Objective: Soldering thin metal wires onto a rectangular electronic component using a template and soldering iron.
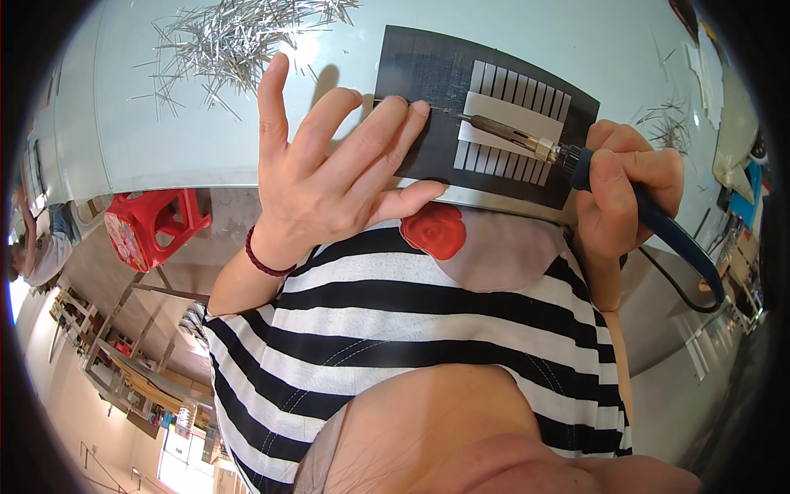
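Note:
My right hand (621,181) is closed around the dark blue handle of a soldering iron (527,144). Its metal shaft points left across a white strip, and the tip reaches close to my left fingertips. My left hand (337,177) is spread, palm down, with thumb and little finger held away. Its index and middle fingertips rest on a thin metal pin (444,110) over a black board (432,70). Beneath the iron, a flat white piece (485,105) with comb-like slots along two edges lies on the board. Contact between iron tip and pin is too small to tell.
A heap of thin metal pins (226,49) lies at the far left of the pale table (156,148), with a smaller scatter (668,128) at the right. The iron's black cord (679,288) loops down at right. A red plastic stool (152,226) stands left, below the table.

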`<state>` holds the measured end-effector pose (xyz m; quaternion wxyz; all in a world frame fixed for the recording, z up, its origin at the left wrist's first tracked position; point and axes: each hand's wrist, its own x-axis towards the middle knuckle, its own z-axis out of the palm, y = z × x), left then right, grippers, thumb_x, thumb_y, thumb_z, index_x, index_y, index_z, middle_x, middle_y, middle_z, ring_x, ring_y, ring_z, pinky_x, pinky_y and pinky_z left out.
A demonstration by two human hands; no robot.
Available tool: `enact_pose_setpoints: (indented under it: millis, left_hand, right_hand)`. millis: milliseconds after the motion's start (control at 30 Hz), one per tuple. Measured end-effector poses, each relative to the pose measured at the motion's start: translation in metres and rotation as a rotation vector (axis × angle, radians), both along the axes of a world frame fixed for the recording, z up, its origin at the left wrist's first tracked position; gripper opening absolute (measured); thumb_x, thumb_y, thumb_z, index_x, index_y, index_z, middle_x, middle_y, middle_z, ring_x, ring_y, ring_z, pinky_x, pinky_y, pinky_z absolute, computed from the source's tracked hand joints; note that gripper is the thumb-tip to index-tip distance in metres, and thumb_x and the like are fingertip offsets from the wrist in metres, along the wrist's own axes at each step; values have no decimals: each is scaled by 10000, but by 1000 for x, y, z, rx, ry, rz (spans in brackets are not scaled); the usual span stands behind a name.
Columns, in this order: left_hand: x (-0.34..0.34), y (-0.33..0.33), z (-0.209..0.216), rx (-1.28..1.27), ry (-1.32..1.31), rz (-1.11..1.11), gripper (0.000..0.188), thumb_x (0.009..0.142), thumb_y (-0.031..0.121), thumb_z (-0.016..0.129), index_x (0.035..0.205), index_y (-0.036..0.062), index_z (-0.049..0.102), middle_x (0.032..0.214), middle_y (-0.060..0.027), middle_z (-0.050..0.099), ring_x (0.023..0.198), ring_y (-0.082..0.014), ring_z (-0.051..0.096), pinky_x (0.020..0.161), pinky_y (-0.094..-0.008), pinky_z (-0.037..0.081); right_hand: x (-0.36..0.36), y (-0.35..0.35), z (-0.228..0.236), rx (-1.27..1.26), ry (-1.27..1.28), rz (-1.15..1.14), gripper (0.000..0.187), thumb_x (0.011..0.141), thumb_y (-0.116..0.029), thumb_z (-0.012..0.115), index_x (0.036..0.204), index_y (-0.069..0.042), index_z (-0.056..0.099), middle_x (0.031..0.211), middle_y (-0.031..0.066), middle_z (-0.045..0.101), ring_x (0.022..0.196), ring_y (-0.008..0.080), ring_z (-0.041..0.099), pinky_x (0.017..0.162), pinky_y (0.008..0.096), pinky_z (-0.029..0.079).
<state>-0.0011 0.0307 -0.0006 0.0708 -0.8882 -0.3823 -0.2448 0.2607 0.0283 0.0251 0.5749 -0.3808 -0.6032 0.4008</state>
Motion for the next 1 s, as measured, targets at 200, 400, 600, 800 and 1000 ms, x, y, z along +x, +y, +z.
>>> enact_pose_setpoints:
  millis: [200, 400, 600, 800, 1000]
  left_hand:
    - [-1, 0, 2, 8, 2, -1, 515, 852, 600, 656, 1041, 149, 816, 1012, 20, 696, 966, -238, 551, 1121, -615, 355]
    - [1, -1, 0, 6, -13, -8, 512, 848, 595, 663, 1035, 144, 816, 999, 21, 695, 965, -239, 552, 1114, -620, 365]
    - [-1, -1, 0, 10, -11, -7, 517, 852, 601, 657, 1036, 144, 816, 991, 20, 696, 957, -240, 552, 1113, -623, 365]
    - [-1, 1, 0, 14, -10, -10, 520, 854, 604, 653, 1039, 145, 815, 990, 22, 697, 954, -239, 551, 1111, -624, 364]
    - [-1, -1, 0, 5, -13, -10, 522, 851, 605, 655, 1048, 148, 814, 997, 24, 698, 956, -238, 551, 1112, -625, 361]
  right_hand:
    - [1, 2, -4, 106, -17, 29, 224, 796, 166, 634, 843, -6, 498, 615, 48, 507, 498, 87, 358, 465, 283, 276]
    - [4, 1, -7, 135, -59, 69, 231, 800, 169, 636, 859, -2, 492, 612, 54, 503, 490, 87, 360, 460, 276, 267]
    - [1, 3, -6, 129, -73, 73, 233, 796, 167, 637, 848, -6, 490, 609, 46, 495, 486, 86, 356, 457, 280, 263]
    - [1, 3, -4, 105, -85, 63, 236, 797, 162, 641, 845, -14, 490, 609, 39, 488, 491, 88, 356, 464, 283, 266]
    - [1, 2, -5, 106, -96, 64, 237, 798, 160, 643, 844, -15, 490, 610, 35, 482, 493, 88, 350, 463, 285, 262]
